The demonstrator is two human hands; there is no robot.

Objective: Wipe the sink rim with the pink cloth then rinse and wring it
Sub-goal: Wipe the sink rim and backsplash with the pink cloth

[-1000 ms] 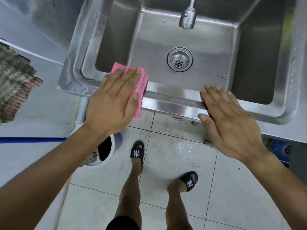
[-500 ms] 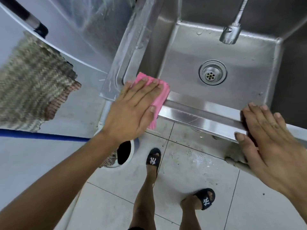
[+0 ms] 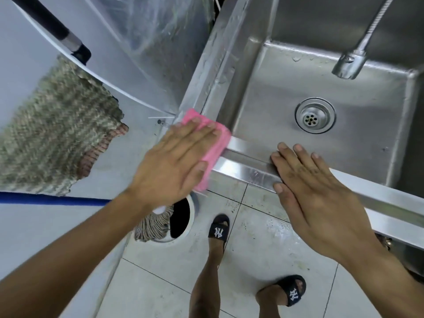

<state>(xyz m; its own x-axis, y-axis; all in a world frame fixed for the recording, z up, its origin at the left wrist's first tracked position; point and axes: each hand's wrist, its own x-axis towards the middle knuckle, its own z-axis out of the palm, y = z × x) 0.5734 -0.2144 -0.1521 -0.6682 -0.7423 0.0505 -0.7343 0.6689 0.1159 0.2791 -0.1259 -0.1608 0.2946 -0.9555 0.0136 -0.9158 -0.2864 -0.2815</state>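
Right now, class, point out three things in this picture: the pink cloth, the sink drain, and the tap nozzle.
pink cloth (image 3: 214,154): head view, on the bare fold beside the left hand's fingers.
sink drain (image 3: 315,115): head view, on its ring, near the holed centre.
tap nozzle (image 3: 348,63): head view, on the metal spout end.

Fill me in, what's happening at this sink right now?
A person stands at a stainless steel sink and is wiping its rim. The left hand presses a folded pink cloth flat onto the front left corner of the rim. The right hand rests flat on the front rim, holding nothing. The metal tap shows no running water, so the rinse and wring are not yet done.
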